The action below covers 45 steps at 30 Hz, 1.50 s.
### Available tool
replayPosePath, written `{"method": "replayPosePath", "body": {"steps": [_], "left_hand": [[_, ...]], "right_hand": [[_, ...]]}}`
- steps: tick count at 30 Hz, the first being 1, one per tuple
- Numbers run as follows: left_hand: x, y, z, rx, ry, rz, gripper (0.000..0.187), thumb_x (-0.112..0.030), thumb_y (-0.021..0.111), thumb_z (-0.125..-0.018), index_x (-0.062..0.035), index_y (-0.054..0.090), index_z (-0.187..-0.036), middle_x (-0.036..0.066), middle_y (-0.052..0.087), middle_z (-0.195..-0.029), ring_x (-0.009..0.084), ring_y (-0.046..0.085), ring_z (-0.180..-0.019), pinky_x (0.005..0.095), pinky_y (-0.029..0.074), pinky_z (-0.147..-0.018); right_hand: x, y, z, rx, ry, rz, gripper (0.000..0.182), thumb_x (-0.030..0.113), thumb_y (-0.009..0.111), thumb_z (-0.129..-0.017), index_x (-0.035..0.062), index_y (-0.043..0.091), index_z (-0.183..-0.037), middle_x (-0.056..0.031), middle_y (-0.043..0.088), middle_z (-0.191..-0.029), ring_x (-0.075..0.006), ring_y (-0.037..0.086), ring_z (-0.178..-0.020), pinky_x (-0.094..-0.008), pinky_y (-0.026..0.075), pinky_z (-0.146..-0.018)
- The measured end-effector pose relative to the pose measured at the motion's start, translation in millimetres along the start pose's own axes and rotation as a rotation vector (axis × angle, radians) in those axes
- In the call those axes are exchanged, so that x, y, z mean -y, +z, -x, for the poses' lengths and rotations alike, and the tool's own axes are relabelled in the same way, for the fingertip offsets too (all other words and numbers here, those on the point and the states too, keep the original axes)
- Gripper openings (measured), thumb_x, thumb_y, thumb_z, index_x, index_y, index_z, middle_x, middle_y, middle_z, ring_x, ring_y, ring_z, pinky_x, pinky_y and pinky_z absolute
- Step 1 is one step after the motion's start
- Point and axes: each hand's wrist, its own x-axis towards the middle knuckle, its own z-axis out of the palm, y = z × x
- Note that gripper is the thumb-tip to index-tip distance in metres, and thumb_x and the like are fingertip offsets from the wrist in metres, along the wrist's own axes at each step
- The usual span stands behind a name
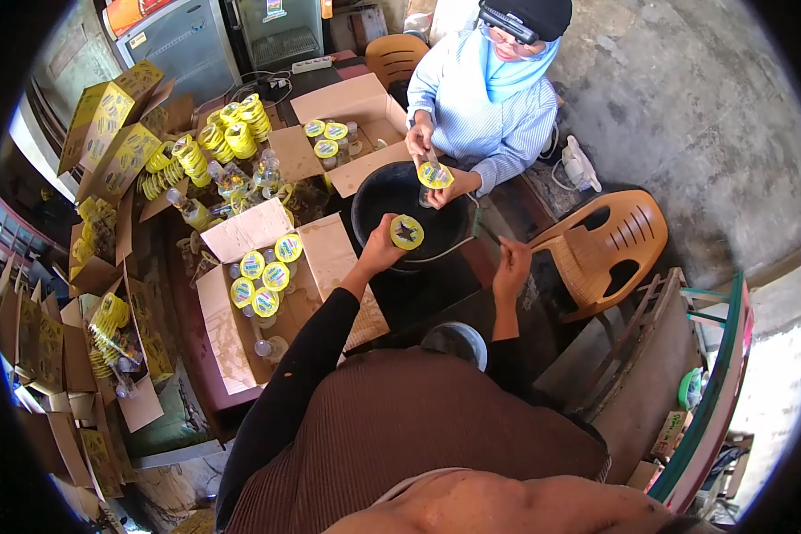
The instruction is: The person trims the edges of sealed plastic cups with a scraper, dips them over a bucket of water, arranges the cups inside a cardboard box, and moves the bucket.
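My left hand (383, 246) is closed around a plastic cup with a yellow printed lid (407, 232). A dark star-shaped opening shows in the middle of that lid. The cup is held over the near rim of a large black bucket (361, 206). To the right of the bucket, my right hand (512, 267) is raised with its fingers bent together. A thin dark shape sticks out from its fingertips toward the bucket, and I cannot tell what it is. Across the bucket, a co-worker's hands (454, 185) hold another yellow-lidded cup (434, 174).
An open cardboard box (225, 311) with several lidded cups is at my left; another box (365, 98) stands behind it. Stacked yellow lids (238, 138) lie at the back left. A smaller bucket (473, 338) is close to my body. An orange chair (610, 249) stands right.
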Motion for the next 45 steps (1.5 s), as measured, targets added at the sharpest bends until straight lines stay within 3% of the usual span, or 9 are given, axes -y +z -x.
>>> {"method": "replayPosePath", "body": {"steps": [4,10,23,25,29,35,38,40,45], "left_hand": [[1,3,0,-0.021,0.013,0.006,0.057,-0.006,0.077,-0.065,-0.0020,0.044,-0.111,0.016,0.063,-0.099,0.0296,0.062,-0.098,0.0351,0.048,-0.084],[10,8,-1,-0.063,-0.035,0.030,0.058,-0.009,0.080,-0.063,-0.0049,0.046,-0.111,0.014,0.064,-0.098,0.0269,0.063,-0.095,0.0348,0.049,-0.081],[-8,5,2,-0.158,-0.159,0.334,0.058,-0.005,0.079,-0.067,-0.0025,0.044,-0.113,0.007,0.058,-0.103,0.0155,0.057,-0.097,0.0291,0.045,-0.087],[-18,1,2,-0.174,-0.170,0.359,0.058,-0.005,0.079,-0.068,-0.0025,0.043,-0.113,0.007,0.058,-0.103,0.0152,0.057,-0.097,0.0289,0.046,-0.087],[-21,-5,-2,-0.220,-0.121,0.520,0.057,-0.002,0.078,-0.068,-0.0034,0.042,-0.112,0.005,0.058,-0.099,0.0136,0.058,-0.091,0.0267,0.049,-0.077],[-25,-12,-15,-0.227,-0.116,0.274,0.058,-0.009,0.080,-0.069,-0.0013,0.044,-0.114,0.009,0.060,-0.103,0.0159,0.059,-0.096,0.0294,0.048,-0.084],[-39,-16,-20,-0.200,-0.098,0.053,0.058,-0.013,0.081,-0.068,-0.0005,0.047,-0.113,0.010,0.063,-0.101,0.0172,0.060,-0.095,0.0300,0.048,-0.083],[-44,-19,-25,-0.092,-0.083,-0.072,0.059,-0.016,0.082,-0.065,-0.0002,0.049,-0.112,0.011,0.065,-0.099,0.0189,0.062,-0.094,0.0313,0.048,-0.082],[-34,-20,-33,-0.039,0.034,-0.203,0.059,-0.018,0.081,-0.063,0.0001,0.051,-0.110,0.017,0.064,-0.098,0.0271,0.064,-0.095,0.0351,0.049,-0.080]], "right_hand": [[-73,18,60,-0.159,0.485,-0.087,0.016,0.006,0.053,-0.091,0.0040,0.063,-0.104,-0.0106,0.055,-0.099,-0.0242,0.055,-0.091,-0.0371,0.045,-0.079],[-123,62,150,0.251,0.723,-0.124,0.019,0.005,0.058,-0.084,0.0008,0.063,-0.103,-0.0131,0.063,-0.096,-0.0231,0.061,-0.087,-0.0355,0.047,-0.076],[-120,103,151,0.368,0.920,-0.367,0.028,0.015,0.067,-0.080,-0.0002,0.063,-0.104,-0.0133,0.064,-0.085,-0.0214,0.061,-0.080,-0.0351,0.048,-0.072],[-147,106,152,0.338,0.576,-0.039,0.034,0.017,0.068,-0.080,-0.0005,0.060,-0.108,-0.0148,0.062,-0.094,-0.0236,0.060,-0.088,-0.0349,0.047,-0.077],[-82,64,88,0.154,0.644,0.104,0.032,0.012,0.066,-0.081,0.0004,0.059,-0.110,-0.0151,0.058,-0.104,-0.0254,0.057,-0.096,-0.0334,0.045,-0.082],[-5,65,12,-0.002,0.370,-0.254,0.020,-0.002,0.058,-0.084,0.0008,0.060,-0.104,-0.0116,0.057,-0.108,-0.0224,0.057,-0.096,-0.0318,0.044,-0.085],[18,92,-3,0.207,0.508,-0.746,0.017,0.004,0.058,-0.087,0.0019,0.060,-0.104,-0.0081,0.059,-0.104,-0.0187,0.058,-0.093,-0.0308,0.046,-0.084],[26,113,-7,0.358,0.977,-1.269,0.017,0.009,0.054,-0.091,0.0021,0.059,-0.106,-0.0066,0.061,-0.100,-0.0163,0.059,-0.091,-0.0303,0.048,-0.084],[34,155,-12,0.439,1.249,-1.439,0.022,0.014,0.048,-0.094,-0.0003,0.056,-0.110,-0.0090,0.061,-0.102,-0.0178,0.060,-0.091,-0.0310,0.049,-0.080]]}}
